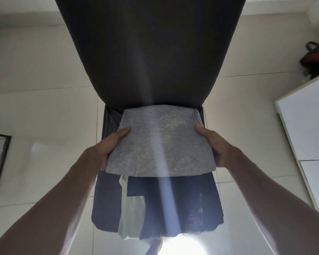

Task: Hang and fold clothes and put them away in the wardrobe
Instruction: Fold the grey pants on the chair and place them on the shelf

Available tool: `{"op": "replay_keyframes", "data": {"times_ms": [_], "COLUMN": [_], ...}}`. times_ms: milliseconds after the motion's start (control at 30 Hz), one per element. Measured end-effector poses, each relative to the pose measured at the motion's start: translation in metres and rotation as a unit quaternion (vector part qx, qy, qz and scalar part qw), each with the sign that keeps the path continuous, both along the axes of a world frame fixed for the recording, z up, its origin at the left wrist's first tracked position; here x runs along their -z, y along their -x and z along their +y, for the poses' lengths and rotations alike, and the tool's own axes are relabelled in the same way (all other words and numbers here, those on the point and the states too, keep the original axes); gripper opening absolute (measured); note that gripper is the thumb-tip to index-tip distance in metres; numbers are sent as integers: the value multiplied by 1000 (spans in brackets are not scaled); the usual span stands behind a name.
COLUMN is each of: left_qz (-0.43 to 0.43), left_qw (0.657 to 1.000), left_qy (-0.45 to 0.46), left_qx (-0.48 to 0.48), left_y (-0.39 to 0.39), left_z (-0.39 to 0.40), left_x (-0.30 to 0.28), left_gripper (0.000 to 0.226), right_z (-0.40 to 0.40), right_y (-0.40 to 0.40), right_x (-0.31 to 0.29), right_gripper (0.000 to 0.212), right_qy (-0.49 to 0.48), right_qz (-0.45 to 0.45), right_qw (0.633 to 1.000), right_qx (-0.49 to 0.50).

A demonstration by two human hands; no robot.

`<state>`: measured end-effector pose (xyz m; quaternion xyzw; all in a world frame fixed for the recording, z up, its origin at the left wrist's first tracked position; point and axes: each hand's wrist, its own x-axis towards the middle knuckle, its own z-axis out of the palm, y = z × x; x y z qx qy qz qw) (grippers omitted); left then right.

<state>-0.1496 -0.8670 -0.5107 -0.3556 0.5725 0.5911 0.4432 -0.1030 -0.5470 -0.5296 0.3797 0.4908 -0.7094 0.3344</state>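
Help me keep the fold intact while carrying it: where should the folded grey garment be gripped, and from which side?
Grip the folded grey garment at its two opposite side edges, coming in from left and right, as the left hand and right hand do now: thumbs on top, fingers presumably underneath. It is a flat, floppy rectangle, so support at both sides probably keeps the layers from sagging or sliding apart.

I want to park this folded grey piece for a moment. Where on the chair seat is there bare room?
Bare seat shows only as a strip on the left of the chair seat, beside the pale garment. The middle and right are crowded with dark clothes. Both the left hand and the right hand hold the folded grey garment.
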Motion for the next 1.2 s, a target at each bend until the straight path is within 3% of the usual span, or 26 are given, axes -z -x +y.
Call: {"op": "replay_keyframes", "data": {"times_ms": [133, 167, 233, 367, 567, 633, 733, 867, 1200], "left_qz": [27, 37, 52, 72, 125, 147, 191, 195, 227], "left_qw": [999, 998, 997, 995, 989, 984, 970, 955, 898], "left_qy": [31, 43, 56, 54, 33, 16, -13, -54, -103], "left_qx": [4, 5, 13, 37, 74, 98, 151, 216, 363], "left_y": [1, -1, -5, -15, -35, -45, -63, -109, -274], "left_z": [4, 5, 7, 17, 73, 106, 163, 263, 506], "left_x": [0, -5, -20, -60, -142, -171, -204, -249, -293], "left_gripper": [56, 54, 44, 45, 29, 21, 31, 28, 26], "right_z": [-11, -12, -13, -6, 42, 71, 120, 204, 381], "right_y": [4, 2, -3, -21, -67, -91, -135, -218, -455], "right_x": [5, 4, -5, -43, -130, -162, -202, -247, -311], "right_gripper": [100, 99, 82, 54, 43, 39, 38, 39, 23], "right_qy": [-77, -98, -118, -126, -118, -118, -117, -131, -208], "right_qz": [-1, -2, -5, -8, 20, 35, 56, 80, 83], "right_qw": [997, 995, 993, 992, 990, 988, 979, 956, 885], "right_qx": [-10, -13, -11, 12, 71, 98, 155, 252, 408]}}
